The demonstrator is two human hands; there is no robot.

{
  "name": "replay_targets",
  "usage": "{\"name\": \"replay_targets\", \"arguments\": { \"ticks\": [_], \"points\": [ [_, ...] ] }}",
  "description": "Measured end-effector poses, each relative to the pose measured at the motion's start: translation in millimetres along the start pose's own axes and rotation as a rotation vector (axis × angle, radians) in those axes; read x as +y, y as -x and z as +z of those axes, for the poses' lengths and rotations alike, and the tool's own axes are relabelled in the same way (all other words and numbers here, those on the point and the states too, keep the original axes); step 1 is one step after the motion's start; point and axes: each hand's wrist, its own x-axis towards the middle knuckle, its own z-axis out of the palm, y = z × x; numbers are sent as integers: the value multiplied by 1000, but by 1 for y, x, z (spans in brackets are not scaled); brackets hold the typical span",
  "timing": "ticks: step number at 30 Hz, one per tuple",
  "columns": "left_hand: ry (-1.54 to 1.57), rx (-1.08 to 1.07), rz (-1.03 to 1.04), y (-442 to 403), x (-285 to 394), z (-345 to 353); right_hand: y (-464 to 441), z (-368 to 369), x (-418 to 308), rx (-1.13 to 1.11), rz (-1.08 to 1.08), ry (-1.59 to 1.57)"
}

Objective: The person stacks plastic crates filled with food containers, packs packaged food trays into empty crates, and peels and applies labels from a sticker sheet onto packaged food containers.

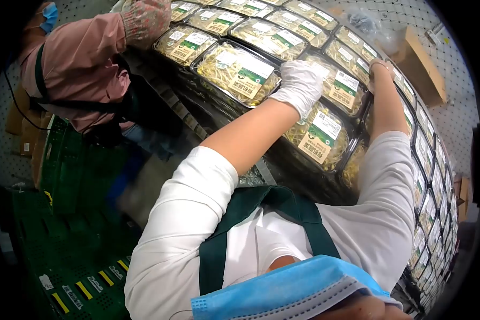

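Dotted floor (453,122) beyond; left hand (301,84) (gloved) grips tray (342,96); right hand (381,69), hold unclear.

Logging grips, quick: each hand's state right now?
Left hand: gloved, at a tray; open or closed cannot be told.
Right hand: partly hidden among trays; cannot be told.

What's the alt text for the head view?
A person's white-gloved left hand and right hand are at close-packed rows of labelled bean-sprout trays. A co-worker in pink reaches toward them at upper left; green plastic crates sit at lower left.
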Motion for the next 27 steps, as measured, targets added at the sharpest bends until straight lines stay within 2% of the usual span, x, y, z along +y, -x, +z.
{"name": "replay_targets", "arguments": {
  "ticks": [1, 2, 3, 4, 6, 7, 8, 10, 12, 14, 15, 18, 19, 20, 21, 22, 23, 24, 25, 26, 27],
  "points": [
    [5, 6, 0, 2, 4, 1, -3, 2, 4, 67, 68, -107],
    [-117, 106, -33, 5, 5, 1, -5, 4, 5, 132, 135, -213],
    [-247, 205, -68, 7, 6, 1, -3, 5, 4, 223, 302, -430],
    [-248, 206, -71, 6, 8, 1, -1, -1, 7, 223, 298, -430],
    [-539, 231, -158, 6, 11, 1, -1, -11, 14, -23, 76, -499],
    [-306, -131, -125, 3, 11, -17, -12, -9, 18, 58, 62, -538],
    [-358, 15, -73, 3, 5, -6, -23, -8, 22, 139, 44, -575],
    [-175, -229, -182, -4, 5, -17, -25, -14, 26, 276, -10, -545],
    [-192, -183, -170, -7, 1, -18, -9, -22, 23, 332, -6, -557],
    [-299, -215, -196, -2, 3, -28, 23, -31, 13, 556, 58, -651],
    [-193, -316, -190, -4, 0, -31, 26, -37, 15, 572, 34, -618],
    [117, -215, -178, 0, -17, -42, 63, -50, 11, 785, 61, -460],
    [211, -123, -118, -8, -21, -35, 17, -46, 33, 944, -244, 258],
    [162, -187, 105, -11, -26, -50, -19, -46, 55, 1315, -466, 545],
    [510, -174, 163, -17, -24, -51, -7, -64, 59, 1196, -447, 454],
    [43, -265, 362, 0, -5, -105, 3, -80, 78, 1347, -720, 201],
    [87, -5, 306, 11, -2, -112, 33, -89, 69, 1300, -593, 253],
    [152, 292, 251, -12, 4, -100, 11, -113, 87, 1611, -336, 586],
    [176, 315, 264, 33, -15, -144, 66, -132, 79, 1572, -242, 595],
    [355, 423, 305, 71, -43, -179, 105, -148, 72, 1569, -81, 578],
    [149, 330, 244, 90, -70, -198, 127, -163, 80, 1534, -188, 112]
  ]
}}
